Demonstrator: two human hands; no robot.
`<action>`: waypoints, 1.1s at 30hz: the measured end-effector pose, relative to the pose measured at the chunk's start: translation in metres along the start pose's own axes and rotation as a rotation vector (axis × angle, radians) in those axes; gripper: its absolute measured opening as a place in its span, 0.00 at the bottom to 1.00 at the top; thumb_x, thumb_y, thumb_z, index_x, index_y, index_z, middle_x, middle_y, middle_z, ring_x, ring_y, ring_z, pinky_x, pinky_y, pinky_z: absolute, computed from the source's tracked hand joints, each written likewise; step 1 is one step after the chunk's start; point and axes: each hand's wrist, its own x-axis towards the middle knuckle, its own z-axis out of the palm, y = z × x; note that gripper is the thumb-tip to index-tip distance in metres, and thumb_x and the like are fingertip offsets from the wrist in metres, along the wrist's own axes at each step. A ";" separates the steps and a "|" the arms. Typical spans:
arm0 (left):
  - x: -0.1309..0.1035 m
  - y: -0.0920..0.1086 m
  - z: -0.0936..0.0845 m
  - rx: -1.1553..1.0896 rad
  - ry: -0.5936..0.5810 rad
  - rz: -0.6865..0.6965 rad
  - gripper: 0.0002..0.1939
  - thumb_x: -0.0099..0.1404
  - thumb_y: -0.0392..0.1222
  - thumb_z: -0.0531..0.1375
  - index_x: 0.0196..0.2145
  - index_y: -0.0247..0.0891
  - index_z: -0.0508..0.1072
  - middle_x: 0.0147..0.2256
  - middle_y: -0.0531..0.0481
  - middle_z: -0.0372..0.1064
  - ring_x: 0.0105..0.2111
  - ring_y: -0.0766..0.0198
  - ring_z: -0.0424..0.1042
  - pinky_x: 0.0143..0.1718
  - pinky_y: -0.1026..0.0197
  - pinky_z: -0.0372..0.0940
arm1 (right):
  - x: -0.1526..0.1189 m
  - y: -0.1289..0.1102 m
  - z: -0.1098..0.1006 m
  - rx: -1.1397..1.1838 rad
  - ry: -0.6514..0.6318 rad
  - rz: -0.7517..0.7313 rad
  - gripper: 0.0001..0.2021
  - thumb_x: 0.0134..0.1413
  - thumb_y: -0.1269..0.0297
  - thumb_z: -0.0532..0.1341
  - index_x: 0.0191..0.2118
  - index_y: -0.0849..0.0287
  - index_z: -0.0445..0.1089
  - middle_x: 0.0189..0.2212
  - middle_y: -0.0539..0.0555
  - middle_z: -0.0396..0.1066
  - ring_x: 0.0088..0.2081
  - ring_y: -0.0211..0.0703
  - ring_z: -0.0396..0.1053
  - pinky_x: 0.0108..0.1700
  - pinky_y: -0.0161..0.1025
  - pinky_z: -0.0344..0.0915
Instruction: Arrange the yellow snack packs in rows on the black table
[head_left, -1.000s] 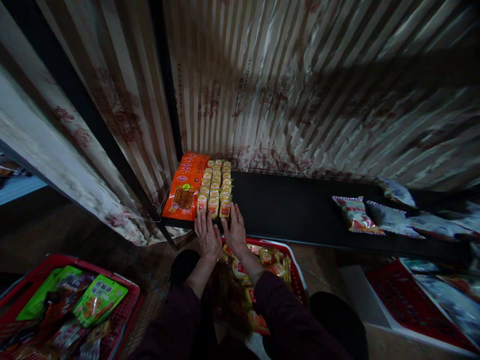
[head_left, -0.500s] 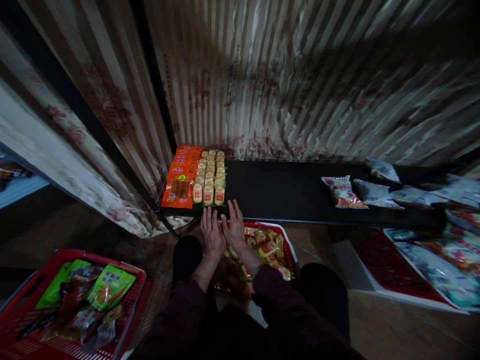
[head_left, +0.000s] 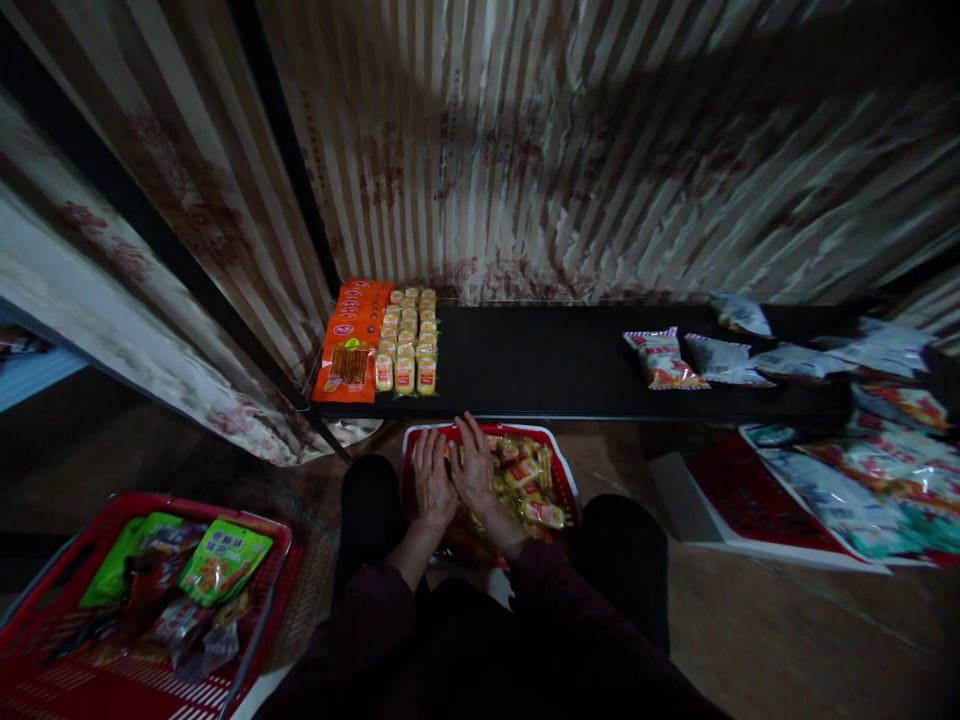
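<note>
"While poised over the red basket (head_left: 564,462), how to describe left hand (head_left: 435,485) and right hand (head_left: 474,475)?"

"Lie close together, backs up — with grip loosely open on both, fingers extended."

"And where to find the yellow packs (head_left: 406,345)?"

"Sit in three columns on the black shelf (head_left: 525,360), just beside the orange packets (head_left: 349,345) — with more heaped in the basket, partly hidden by both hands."

Middle basket (head_left: 562,475): contents partly hidden beneath left hand (head_left: 435,485) and right hand (head_left: 473,473).
Left-side basket (head_left: 264,580): cut by left and bottom edges.
Heaped packets (head_left: 870,480), far right: cut by right edge, print illegible.
Blue shelf (head_left: 37,378): cut at left, its items (head_left: 22,341) too dark to identify.
</note>
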 end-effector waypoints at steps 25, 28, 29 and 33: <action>-0.048 0.023 0.000 -0.001 -0.687 -0.118 0.24 0.57 0.31 0.50 0.51 0.27 0.68 0.58 0.35 0.59 0.62 0.52 0.51 0.62 0.51 0.50 | -0.062 0.033 -0.025 -0.269 -0.371 0.190 0.17 0.56 0.74 0.50 0.46 0.64 0.72 0.49 0.61 0.69 0.52 0.47 0.64 0.56 0.39 0.57; -0.052 0.022 -0.001 0.051 -0.621 -0.074 0.22 0.57 0.33 0.52 0.49 0.29 0.70 0.57 0.36 0.60 0.63 0.49 0.48 0.62 0.46 0.47 | -0.063 0.033 -0.027 -0.276 -0.402 0.177 0.17 0.54 0.74 0.51 0.45 0.63 0.72 0.48 0.61 0.70 0.51 0.48 0.65 0.55 0.39 0.57; -0.053 0.020 0.000 0.064 -0.628 -0.071 0.22 0.57 0.33 0.52 0.49 0.29 0.70 0.56 0.36 0.61 0.62 0.49 0.50 0.62 0.45 0.47 | -0.063 0.033 -0.026 -0.276 -0.411 0.172 0.16 0.54 0.74 0.52 0.44 0.63 0.73 0.47 0.60 0.71 0.50 0.48 0.65 0.54 0.40 0.58; -0.054 0.017 0.001 0.078 -0.719 -0.065 0.20 0.58 0.33 0.50 0.47 0.30 0.71 0.51 0.37 0.67 0.57 0.53 0.60 0.63 0.48 0.45 | -0.065 0.037 -0.021 -0.232 -0.409 0.146 0.14 0.54 0.74 0.51 0.38 0.59 0.74 0.41 0.59 0.73 0.46 0.47 0.67 0.52 0.41 0.60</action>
